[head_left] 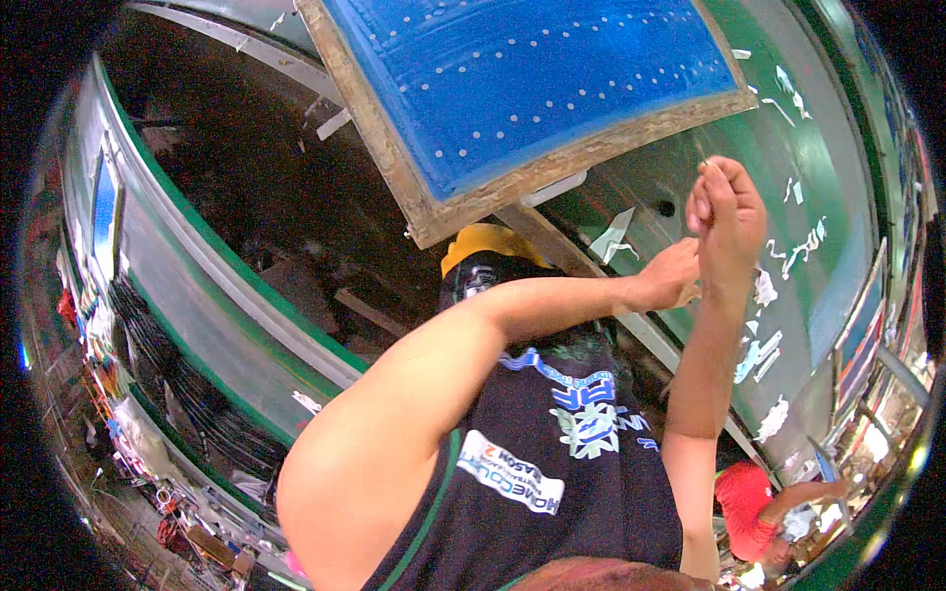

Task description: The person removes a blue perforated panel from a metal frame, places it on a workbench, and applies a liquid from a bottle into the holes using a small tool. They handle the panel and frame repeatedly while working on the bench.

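Observation:
My right hand (729,202) is raised over the green table, its thumb and fingertips pinched together. Something thin and faint seems to stick up from the pinch, too small to name. Close by its wrist, my left hand (668,279) has its fingers curled in; whatever they hold, if anything, is hidden. Beyond both hands lies a blue screen-printing frame (552,84) with a worn wooden border and rows of pale dots across its mesh. Its near right corner is the part closest to my right hand.
Torn white scraps (616,236) are scattered over the green table (813,167). Another long green-edged table (236,345) runs along the left. Dark floor with wooden bars lies between. A person in a red shirt (744,507) is at the lower right. Something yellow and black (493,246) sits below the frame.

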Demonstrator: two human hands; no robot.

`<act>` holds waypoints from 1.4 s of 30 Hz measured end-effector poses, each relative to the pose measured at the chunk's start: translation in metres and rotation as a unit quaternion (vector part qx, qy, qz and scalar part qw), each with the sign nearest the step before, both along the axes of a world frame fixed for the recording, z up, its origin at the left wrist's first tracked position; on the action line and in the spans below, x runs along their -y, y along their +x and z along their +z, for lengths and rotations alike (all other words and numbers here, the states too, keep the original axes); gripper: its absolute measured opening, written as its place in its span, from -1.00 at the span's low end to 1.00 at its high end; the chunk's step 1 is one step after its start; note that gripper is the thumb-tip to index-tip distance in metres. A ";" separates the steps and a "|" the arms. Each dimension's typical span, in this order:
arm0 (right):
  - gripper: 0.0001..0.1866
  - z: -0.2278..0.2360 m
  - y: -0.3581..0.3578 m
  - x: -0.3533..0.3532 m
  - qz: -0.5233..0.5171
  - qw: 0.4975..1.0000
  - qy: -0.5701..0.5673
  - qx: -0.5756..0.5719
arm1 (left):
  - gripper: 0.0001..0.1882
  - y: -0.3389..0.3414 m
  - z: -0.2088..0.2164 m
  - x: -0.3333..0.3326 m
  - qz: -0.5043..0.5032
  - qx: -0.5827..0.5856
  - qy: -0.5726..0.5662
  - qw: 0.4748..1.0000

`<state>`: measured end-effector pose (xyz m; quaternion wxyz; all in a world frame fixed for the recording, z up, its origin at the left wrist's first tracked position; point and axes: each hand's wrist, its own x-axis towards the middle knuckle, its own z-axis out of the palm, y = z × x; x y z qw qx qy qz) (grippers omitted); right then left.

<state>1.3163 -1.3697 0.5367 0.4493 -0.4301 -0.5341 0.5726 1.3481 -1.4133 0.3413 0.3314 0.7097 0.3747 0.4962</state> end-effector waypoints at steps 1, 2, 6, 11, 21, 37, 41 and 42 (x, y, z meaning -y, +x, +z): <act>-0.84 -0.005 -0.002 -0.005 -0.021 0.999 0.009 0.044 | -0.45 -0.009 0.004 0.008 -0.006 -0.020 0.002 1.000; -0.83 -0.012 -0.002 -0.011 -0.036 0.996 0.020 0.081 | -0.51 -0.022 0.010 0.016 -0.026 -0.029 0.011 0.999; -0.80 -0.054 -0.013 -0.037 -0.081 0.967 0.078 0.227 | -0.77 -0.109 0.048 0.054 -0.109 -0.074 -0.056 0.990; -0.77 -0.108 -0.020 -0.055 -0.053 0.944 0.122 0.303 | -0.82 -0.222 0.107 0.079 0.079 -0.057 -0.052 0.994; -0.80 -0.118 0.003 -0.053 -0.073 0.910 0.124 0.390 | -0.87 -0.298 0.139 0.043 0.277 -0.104 -0.067 0.953; -0.86 -0.114 0.031 -0.043 -0.025 0.882 0.165 0.440 | -0.83 -0.267 0.141 0.043 0.190 -0.100 -0.140 0.967; -0.87 -0.113 0.031 -0.042 -0.021 0.872 0.167 0.459 | -0.83 -0.267 0.140 0.042 0.186 -0.091 -0.138 0.968; -0.87 -0.113 0.031 -0.043 -0.024 0.871 0.161 0.463 | -0.83 -0.267 0.140 0.042 0.185 -0.091 -0.142 0.968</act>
